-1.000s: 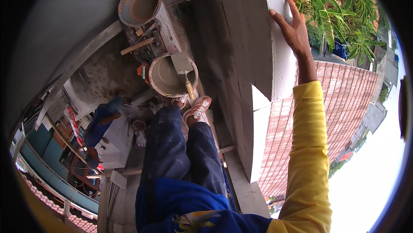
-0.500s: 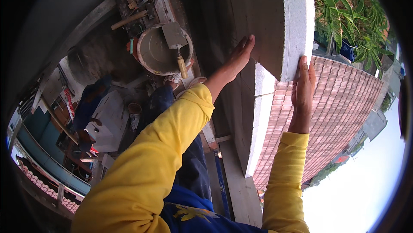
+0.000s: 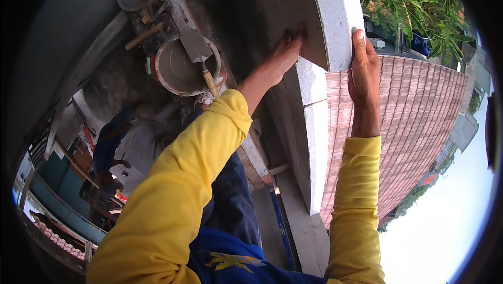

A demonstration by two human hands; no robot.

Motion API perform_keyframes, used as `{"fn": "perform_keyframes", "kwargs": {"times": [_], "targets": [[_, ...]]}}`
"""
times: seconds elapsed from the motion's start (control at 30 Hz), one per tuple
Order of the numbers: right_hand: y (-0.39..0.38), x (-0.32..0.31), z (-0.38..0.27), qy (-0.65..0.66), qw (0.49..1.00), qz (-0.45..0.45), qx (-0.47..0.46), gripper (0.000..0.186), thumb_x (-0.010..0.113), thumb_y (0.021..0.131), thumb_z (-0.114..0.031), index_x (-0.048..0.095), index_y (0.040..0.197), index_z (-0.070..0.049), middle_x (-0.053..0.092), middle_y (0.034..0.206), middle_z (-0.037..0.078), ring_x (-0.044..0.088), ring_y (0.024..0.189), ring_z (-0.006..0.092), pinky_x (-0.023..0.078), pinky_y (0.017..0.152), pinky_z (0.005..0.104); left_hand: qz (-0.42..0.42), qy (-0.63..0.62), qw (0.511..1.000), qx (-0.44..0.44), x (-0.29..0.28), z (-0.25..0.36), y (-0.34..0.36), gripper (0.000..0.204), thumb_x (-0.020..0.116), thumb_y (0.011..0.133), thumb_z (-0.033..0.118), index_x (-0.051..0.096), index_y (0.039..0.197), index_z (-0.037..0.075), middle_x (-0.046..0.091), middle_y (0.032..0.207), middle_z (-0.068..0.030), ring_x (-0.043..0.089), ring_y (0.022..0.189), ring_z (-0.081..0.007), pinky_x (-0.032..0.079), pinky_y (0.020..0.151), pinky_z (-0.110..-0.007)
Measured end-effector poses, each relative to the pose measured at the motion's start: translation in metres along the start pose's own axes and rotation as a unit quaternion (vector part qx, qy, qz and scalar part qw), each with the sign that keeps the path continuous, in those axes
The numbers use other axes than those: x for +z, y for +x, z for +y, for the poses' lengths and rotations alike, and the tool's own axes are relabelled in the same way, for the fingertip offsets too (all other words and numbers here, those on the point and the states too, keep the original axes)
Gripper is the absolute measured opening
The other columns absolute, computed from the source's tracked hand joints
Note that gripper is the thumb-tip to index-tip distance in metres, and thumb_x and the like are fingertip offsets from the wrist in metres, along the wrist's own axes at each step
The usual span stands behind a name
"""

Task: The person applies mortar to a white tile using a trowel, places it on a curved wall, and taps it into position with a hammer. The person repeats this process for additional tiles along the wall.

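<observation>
I've got both hands on the white lightweight block (image 3: 335,16), which stands up on edge at the top of the wall, w/ its long axis running away from me, toward the upper part of the view. Right hand (image 3: 364,66) wraps the block's white outer edge, fingers curled over it, thumb side toward me; left hand (image 3: 285,53) lies flat, palm pressed against the grey shaded face, fingers spread, not clenched. So the block sits between the two hands, straight ahead and a bit right of centre, directly above the course of white blocks (image 3: 314,142) already laid. Both arms reach abt equally far; right one is more extended along the outer side, over the tiled roof (image 3: 414,121) below. To my left, well apart from the hands, a mortar tub (image 3: 181,71) w/ a trowel (image 3: 201,56) lying across it rests on the scaffold planks (image 3: 257,155), nearer my left arm.
</observation>
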State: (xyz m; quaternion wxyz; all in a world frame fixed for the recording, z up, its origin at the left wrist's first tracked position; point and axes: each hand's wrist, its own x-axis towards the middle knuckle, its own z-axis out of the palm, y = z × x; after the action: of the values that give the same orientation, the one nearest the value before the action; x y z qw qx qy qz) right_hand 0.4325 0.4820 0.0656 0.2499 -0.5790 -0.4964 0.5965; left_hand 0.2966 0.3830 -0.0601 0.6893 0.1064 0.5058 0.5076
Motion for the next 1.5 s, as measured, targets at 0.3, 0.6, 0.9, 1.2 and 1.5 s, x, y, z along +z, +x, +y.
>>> {"fn": "perform_keyframes", "kwargs": {"times": [0.3,0.6,0.9,1.2,1.5], "targets": [[0.004,0.002,0.001,-0.038,0.999,0.010,-0.017,0.059,0.066,0.110,-0.044,0.066,0.139,0.008,0.073,0.120,0.012,0.063,0.107,0.0125,0.050,0.096,0.0281,-0.001,0.006,0.999,-0.034,0.001,-0.007,0.005,0.126,0.037,0.097,0.090,-0.002,0.170,-0.005,0.012,0.179,-0.0258,0.014,0.167,-0.0346,0.017,0.134,-0.045],[0.001,0.003,0.000,-0.044,0.999,0.029,-0.004,0.055,0.066,0.110,-0.042,0.068,0.137,0.006,0.073,0.119,0.011,0.065,0.105,0.0131,0.052,0.093,0.0287,0.042,0.003,0.998,-0.050,0.010,-0.013,0.008,0.093,0.030,0.110,0.072,0.017,0.173,0.004,0.020,0.179,-0.0163,0.017,0.166,-0.0275,0.017,0.133,-0.039],[0.003,0.005,-0.001,-0.045,0.999,0.023,-0.002,0.054,0.065,0.110,-0.043,0.067,0.135,0.006,0.073,0.117,0.009,0.064,0.104,0.0129,0.051,0.094,0.0288,0.056,0.022,0.997,-0.045,0.009,-0.025,0.014,0.108,0.035,0.104,0.081,0.010,0.172,0.001,0.017,0.179,-0.0208,0.014,0.167,-0.0304,0.016,0.134,-0.040],[0.006,0.000,0.006,-0.053,0.998,0.027,0.008,0.056,0.062,0.112,-0.044,0.066,0.138,0.005,0.073,0.127,0.010,0.064,0.113,0.0160,0.049,0.103,0.0329,0.055,0.056,0.995,-0.069,0.009,-0.016,0.010,0.121,0.034,0.098,0.089,0.004,0.172,-0.001,0.012,0.180,-0.0215,0.013,0.167,-0.0302,0.015,0.134,-0.040],[0.001,-0.001,-0.007,-0.220,0.971,0.092,0.017,0.062,0.067,0.108,-0.050,0.067,0.137,0.006,0.071,0.125,0.019,0.064,0.116,0.0226,0.048,0.104,0.0366,0.036,0.075,0.996,-0.036,-0.001,-0.017,0.002,0.104,0.044,0.103,0.077,0.026,0.169,-0.002,0.031,0.174,-0.0226,0.029,0.162,-0.0343,0.027,0.130,-0.040]]}}
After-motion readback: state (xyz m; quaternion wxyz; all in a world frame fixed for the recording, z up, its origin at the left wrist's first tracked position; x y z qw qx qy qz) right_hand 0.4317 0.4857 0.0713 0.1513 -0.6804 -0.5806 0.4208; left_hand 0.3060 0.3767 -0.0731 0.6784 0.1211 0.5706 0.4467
